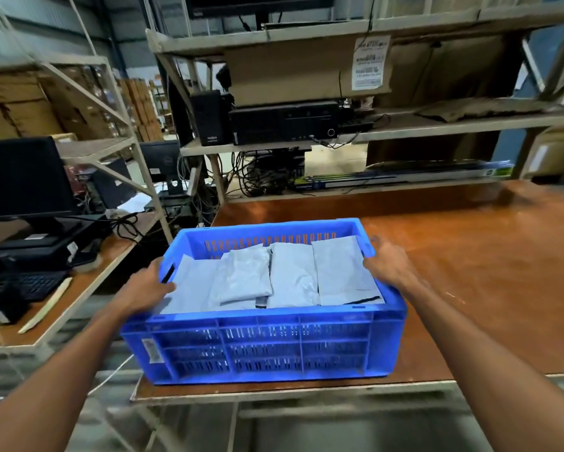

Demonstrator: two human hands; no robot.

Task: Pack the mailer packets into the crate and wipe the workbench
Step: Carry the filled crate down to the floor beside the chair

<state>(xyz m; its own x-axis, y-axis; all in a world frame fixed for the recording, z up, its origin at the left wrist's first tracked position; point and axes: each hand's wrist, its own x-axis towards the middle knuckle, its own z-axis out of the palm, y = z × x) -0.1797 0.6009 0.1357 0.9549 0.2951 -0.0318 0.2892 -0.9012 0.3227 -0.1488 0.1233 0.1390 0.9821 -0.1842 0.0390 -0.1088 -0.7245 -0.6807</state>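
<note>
A blue slatted plastic crate sits at the near left corner of the brown workbench. Several grey-white mailer packets lie flat inside it, filling it almost to the rim. My left hand grips the crate's left end at the handle slot, thumb over the rim. Over on the opposite side, my right hand grips the crate's right end. Both forearms reach in from the bottom of the view.
Metal shelving behind the bench holds a desktop computer, a speaker, cables and cardboard. A second table on the left carries a monitor, a keyboard and a wooden stick. A gap separates the two tables.
</note>
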